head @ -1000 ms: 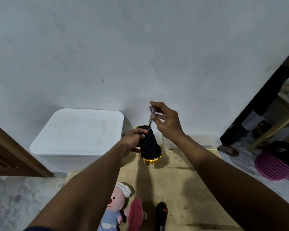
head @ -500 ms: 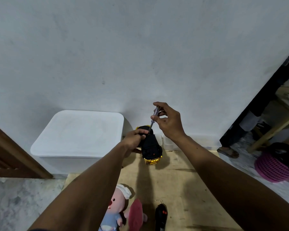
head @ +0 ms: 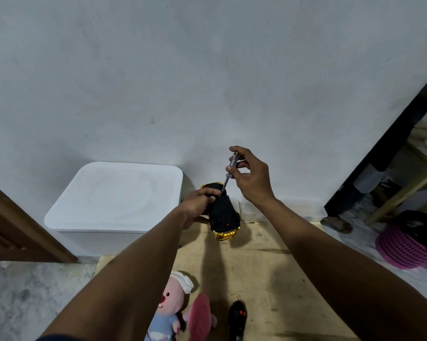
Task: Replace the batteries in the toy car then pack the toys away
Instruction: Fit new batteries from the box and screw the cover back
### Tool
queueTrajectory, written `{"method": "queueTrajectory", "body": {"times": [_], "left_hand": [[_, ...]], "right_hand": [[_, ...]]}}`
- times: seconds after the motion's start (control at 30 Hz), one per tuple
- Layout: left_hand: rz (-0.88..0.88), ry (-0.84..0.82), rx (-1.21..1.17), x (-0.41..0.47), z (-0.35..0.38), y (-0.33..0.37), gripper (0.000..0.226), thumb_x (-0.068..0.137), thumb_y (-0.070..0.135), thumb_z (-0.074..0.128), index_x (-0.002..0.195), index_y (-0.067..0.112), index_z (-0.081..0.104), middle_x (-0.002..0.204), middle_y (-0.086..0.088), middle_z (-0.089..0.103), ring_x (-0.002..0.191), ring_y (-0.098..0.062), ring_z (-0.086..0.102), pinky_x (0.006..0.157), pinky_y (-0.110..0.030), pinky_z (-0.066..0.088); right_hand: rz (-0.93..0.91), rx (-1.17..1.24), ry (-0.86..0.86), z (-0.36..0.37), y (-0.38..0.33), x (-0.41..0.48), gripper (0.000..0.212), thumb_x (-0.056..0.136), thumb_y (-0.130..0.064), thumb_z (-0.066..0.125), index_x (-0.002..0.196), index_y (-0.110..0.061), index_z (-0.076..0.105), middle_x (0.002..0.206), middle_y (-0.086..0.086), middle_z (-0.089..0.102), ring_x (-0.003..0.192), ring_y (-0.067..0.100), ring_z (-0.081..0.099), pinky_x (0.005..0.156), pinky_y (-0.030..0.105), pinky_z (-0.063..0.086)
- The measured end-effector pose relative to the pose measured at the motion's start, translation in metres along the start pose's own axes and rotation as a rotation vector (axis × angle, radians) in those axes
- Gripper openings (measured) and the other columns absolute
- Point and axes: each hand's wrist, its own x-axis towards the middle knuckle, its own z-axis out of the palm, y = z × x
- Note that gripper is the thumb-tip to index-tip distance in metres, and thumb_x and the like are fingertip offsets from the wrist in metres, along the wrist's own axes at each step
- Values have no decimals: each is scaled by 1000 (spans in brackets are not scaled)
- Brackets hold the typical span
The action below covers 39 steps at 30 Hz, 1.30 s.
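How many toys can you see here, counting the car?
2: the toy car, underside up in the left hand, and the plush doll on the board near the bottom edge. The closed white bin may hide more.

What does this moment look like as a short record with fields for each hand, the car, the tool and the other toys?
left hand: grips the toy car, underside up
right hand: pinches the screwdriver handle
toy car: black chassis, gold body, held above the wooden board
screwdriver: tilted, tip down on the car's underside
plush toy: lies on the board, near edge
remote control: black, beside the plush toy
white bin: lid on, against the wall
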Motion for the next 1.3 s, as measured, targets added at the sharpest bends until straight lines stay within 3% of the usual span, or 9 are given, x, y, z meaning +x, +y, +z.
{"method": "queueTrajectory", "body": {"times": [0.47,0.6,0.7,0.87,1.03,1.2,1.3], "left_hand": [[4,-5,2,3,-1,2,32,100,9,46,114,26,69,100,-4,67,86,-23,63,66,-34,57],[3,-14,8,2,0,3,31,101,9,45,113,25,69,97,-3,67,83,-22,63,62,-32,56],[3,-17,12,3,0,3,31,101,9,45,112,25,69,96,-2,67,82,-21,63,61,-32,55],[3,-12,6,5,0,3,32,100,9,46,112,26,69,96,-3,67,82,-23,63,65,-34,57],[3,-4,12,5,0,2,32,100,9,46,110,28,70,97,-3,68,83,-23,64,65,-34,57],[1,-7,16,6,1,-1,32,100,8,46,112,26,70,97,-4,68,83,-23,64,67,-35,58],[-1,4,12,7,0,-4,33,100,8,45,111,26,70,93,-3,68,82,-23,63,75,-41,58]], "right_hand": [[-30,25,37,3,-2,3,45,82,1,74,124,-14,63,100,4,68,77,1,66,72,6,47],[-30,17,14,4,0,3,46,84,-1,74,125,-18,62,102,2,68,81,9,66,71,6,48],[-20,19,14,4,2,2,47,84,0,73,126,-18,62,103,1,67,81,5,65,70,7,49],[-36,8,-8,5,0,0,47,87,4,66,129,-16,59,107,-2,65,85,2,63,68,23,59],[-53,-1,-25,6,3,0,55,90,5,60,138,-20,54,115,1,65,86,15,63,66,36,62],[-46,-3,-69,8,0,-1,59,90,4,62,141,-23,50,111,2,65,85,12,64,67,27,61],[-19,-10,-65,10,-1,-2,49,88,-4,69,130,-24,53,103,-1,67,87,7,65,64,23,58]]}}
